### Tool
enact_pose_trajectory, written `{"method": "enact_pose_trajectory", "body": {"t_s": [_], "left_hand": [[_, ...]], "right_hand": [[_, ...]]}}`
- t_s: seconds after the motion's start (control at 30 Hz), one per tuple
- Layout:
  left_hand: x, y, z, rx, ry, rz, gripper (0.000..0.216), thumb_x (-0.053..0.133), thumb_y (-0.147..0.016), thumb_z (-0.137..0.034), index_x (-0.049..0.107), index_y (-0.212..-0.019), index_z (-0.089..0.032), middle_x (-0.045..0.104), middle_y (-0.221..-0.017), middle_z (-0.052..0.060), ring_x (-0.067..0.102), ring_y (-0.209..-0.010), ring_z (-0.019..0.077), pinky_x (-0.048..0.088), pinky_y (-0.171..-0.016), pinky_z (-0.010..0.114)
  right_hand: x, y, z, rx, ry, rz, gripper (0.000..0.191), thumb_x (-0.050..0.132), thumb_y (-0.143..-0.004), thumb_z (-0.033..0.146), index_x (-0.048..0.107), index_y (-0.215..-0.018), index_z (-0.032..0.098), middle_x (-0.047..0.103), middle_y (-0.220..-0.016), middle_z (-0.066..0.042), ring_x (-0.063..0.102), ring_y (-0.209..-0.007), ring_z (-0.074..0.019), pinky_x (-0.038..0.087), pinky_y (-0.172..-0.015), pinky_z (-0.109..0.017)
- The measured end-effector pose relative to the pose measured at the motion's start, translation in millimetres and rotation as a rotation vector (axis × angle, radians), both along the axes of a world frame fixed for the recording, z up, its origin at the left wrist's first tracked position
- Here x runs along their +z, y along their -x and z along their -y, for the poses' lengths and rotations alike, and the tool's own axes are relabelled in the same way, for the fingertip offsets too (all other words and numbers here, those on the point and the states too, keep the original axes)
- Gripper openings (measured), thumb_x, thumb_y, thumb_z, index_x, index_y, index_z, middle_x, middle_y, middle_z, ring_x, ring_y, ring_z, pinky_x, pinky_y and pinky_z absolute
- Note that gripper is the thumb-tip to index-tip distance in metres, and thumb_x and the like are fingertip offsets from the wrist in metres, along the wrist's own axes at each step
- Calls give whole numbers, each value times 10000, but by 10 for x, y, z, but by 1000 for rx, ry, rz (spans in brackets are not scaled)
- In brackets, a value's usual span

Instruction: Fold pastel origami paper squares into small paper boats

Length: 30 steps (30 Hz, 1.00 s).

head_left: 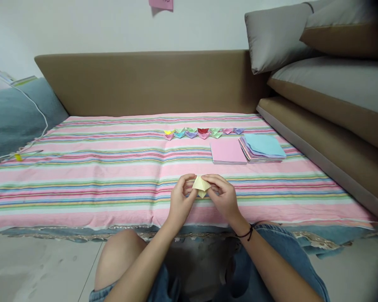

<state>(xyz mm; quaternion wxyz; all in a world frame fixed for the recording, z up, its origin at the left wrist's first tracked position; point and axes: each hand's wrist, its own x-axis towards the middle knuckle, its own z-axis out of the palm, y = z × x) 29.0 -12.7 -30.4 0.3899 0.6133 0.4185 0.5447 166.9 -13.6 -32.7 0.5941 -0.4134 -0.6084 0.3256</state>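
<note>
A pale yellow piece of folded origami paper [201,184] is held up between my two hands, above the near part of the striped cloth. My left hand [183,195] pinches its left side, with the thumb at the lower left corner. On the other side, my right hand [223,193] grips the right edge, thumb below and index finger along the top. The paper has a wide upper part and a small point sticking out underneath. My fingers partly cover both of its side edges.
Several small folded paper pieces [203,133] in various colours stand in rows farther back. Right of centre lie a pink paper stack [228,152] and a blue-topped stack [264,145]. Large cushions [327,105] pile up on the right. A white cable [39,110] runs at far left.
</note>
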Motion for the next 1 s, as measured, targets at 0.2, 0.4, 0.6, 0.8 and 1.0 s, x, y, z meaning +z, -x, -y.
{"method": "enact_pose_trajectory", "body": {"t_s": [0.2, 0.4, 0.6, 0.8, 1.0], "left_hand": [[-3, -100, 131, 66, -257, -324, 383, 508, -781, -71, 514, -1130, -227, 604, -1033, 54, 589, -912, 173, 516, -787, 323], [-23, -222, 237, 52, -205, -186, 491, 525, -787, -95, 374, -1238, -216, 544, -1169, 106, 587, -944, 179, 541, -771, 324], [15, -240, 272, 28, -132, -79, 530, 555, -759, -93, 338, -1229, -208, 547, -1195, 131, 579, -992, 196, 542, -789, 344], [22, -239, 270, 4, -132, -55, 540, 556, -750, -76, 343, -1228, -210, 537, -1207, 125, 567, -1005, 185, 543, -786, 322], [33, -209, 253, 60, -152, -58, 431, 548, -767, -73, 461, -1161, -223, 504, -1185, 107, 567, -995, 187, 550, -755, 307]], "right_hand": [[9, 25, 41, -107, -38, 22, 243, 551, -711, 77, 650, -891, 209, 637, -895, -34, 624, -810, -174, 529, -697, -280], [25, -1, 70, -184, -84, 39, 216, 560, -686, 56, 646, -821, 202, 649, -796, -16, 606, -747, -177, 486, -662, -287], [24, -9, 80, -185, -80, 13, 211, 562, -683, 59, 661, -801, 203, 665, -781, -14, 613, -736, -182, 477, -660, -294], [16, -19, 92, -201, -66, 27, 232, 567, -670, 55, 676, -806, 209, 682, -782, -10, 620, -725, -182, 477, -656, -290], [-5, -22, 83, -187, -82, 36, 210, 609, -695, 88, 687, -844, 214, 702, -816, -15, 643, -760, -189, 502, -685, -291]]}}
